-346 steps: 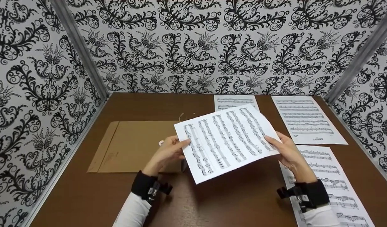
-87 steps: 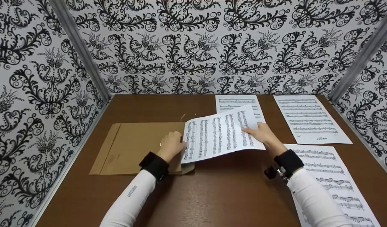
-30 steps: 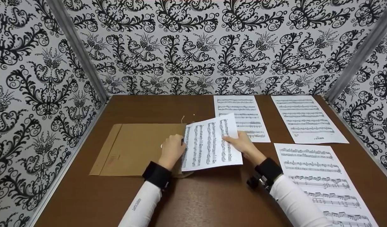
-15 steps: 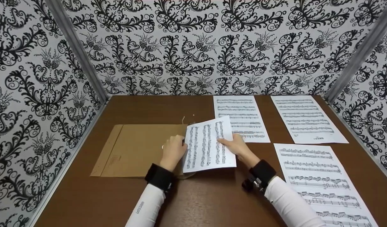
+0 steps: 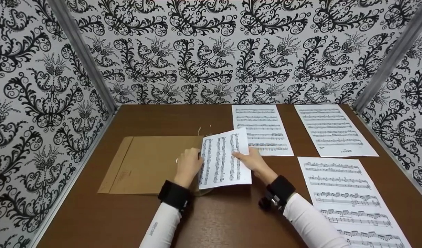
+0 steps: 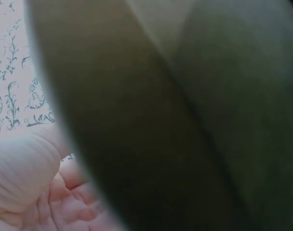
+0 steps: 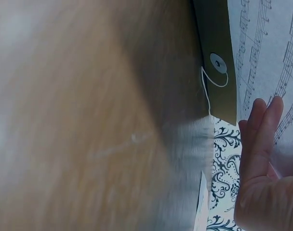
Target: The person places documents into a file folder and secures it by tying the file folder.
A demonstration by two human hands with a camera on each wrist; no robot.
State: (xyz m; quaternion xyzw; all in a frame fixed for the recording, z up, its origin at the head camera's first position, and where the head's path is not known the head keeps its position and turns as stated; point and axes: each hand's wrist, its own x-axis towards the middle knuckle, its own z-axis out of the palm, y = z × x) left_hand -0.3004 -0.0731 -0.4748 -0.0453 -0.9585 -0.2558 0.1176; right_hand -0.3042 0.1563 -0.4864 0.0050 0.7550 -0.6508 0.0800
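Observation:
A sheet of printed music (image 5: 223, 162) runs partway into the mouth of a brown paper envelope (image 5: 150, 162); its left part is hidden inside. My left hand (image 5: 188, 165) grips the envelope at that mouth, fingers curled over the edge. The sheet's right side is pinched by my right hand (image 5: 255, 162), thumb on top. In the right wrist view, fingers of the right hand (image 7: 264, 168) lie against the sheet's underside, near the envelope's flap with a round button (image 7: 218, 62) and a string (image 7: 207, 94). A dark blurred surface fills most of the left wrist view, beside the palm (image 6: 64, 202).
Three more music sheets lie on the brown table (image 5: 218, 224): a back middle sheet (image 5: 261, 120), a back right sheet (image 5: 331, 127) and a front right sheet (image 5: 348, 193). Patterned walls (image 5: 211, 51) enclose the table at the back and sides.
The music sheet, earlier held in both hands above the table, has slid leftward into the envelope with my right hand. My left hand has moved from the sheet to the envelope's mouth.

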